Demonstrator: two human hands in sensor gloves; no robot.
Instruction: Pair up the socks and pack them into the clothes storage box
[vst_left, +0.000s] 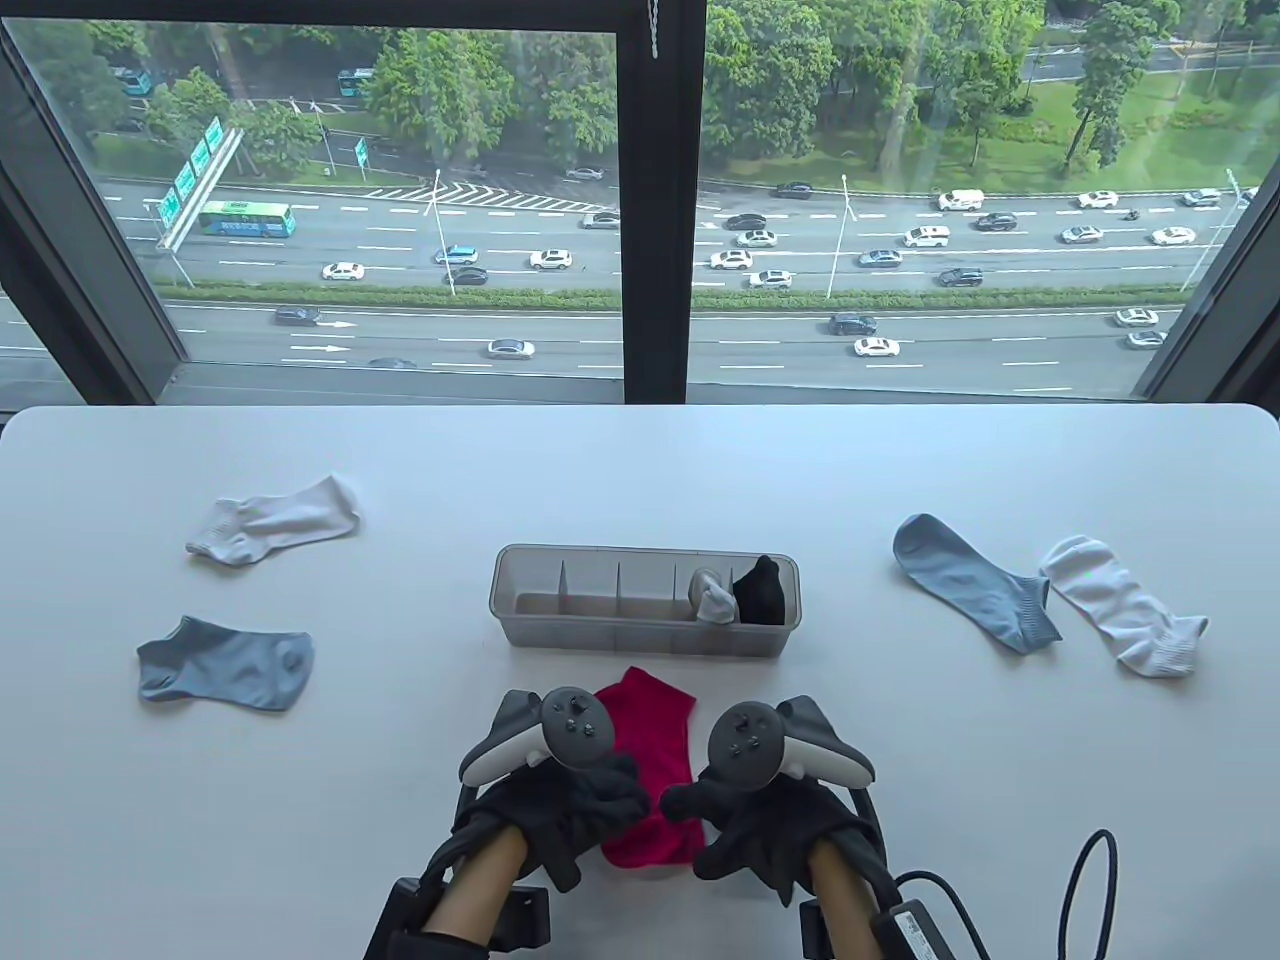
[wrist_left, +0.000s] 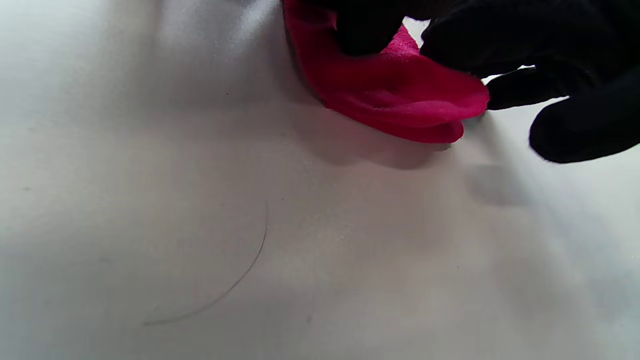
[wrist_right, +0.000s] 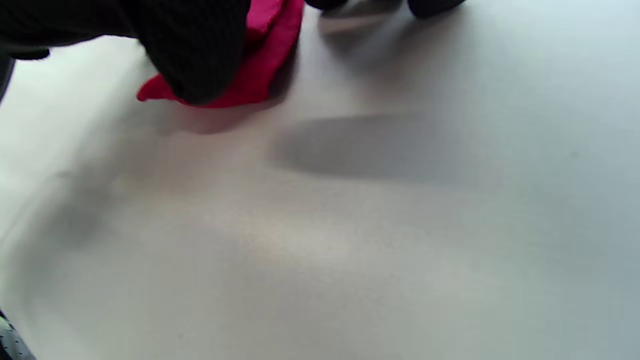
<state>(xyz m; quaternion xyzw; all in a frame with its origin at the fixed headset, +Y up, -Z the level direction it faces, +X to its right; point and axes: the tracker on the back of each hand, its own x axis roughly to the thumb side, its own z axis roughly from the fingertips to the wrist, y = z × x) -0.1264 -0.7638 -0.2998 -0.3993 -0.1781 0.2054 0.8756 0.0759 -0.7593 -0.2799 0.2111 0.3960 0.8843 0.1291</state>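
Closest to the person, the red socks (vst_left: 648, 770) lie flat on the white bench (vst_left: 400, 850), bright magenta-red, and the wrist views show two layers stacked with the edges a bit offset. The left hand (vst_left: 570, 800) has its fingers curled onto the near left edge, pinching the fabric, and the right hand (vst_left: 745, 810) does the same on the right edge.

Just past that sits the clothes storage box (vst_left: 645, 640), a translucent grey tray split by dividers. A rolled white-and-grey pair (vst_left: 714, 597) is in the second compartment from the right, and a black pair (vst_left: 762, 590) stands up in the rightmost one.

Further out on the left there's a grey-blue sock (vst_left: 228, 665) with a white sock (vst_left: 275, 520) beyond it. Off to the right, another grey-blue sock (vst_left: 972, 583) lies just beside a white sock with a ribbed cuff (vst_left: 1125, 605); they look like they touch or nearly touch.
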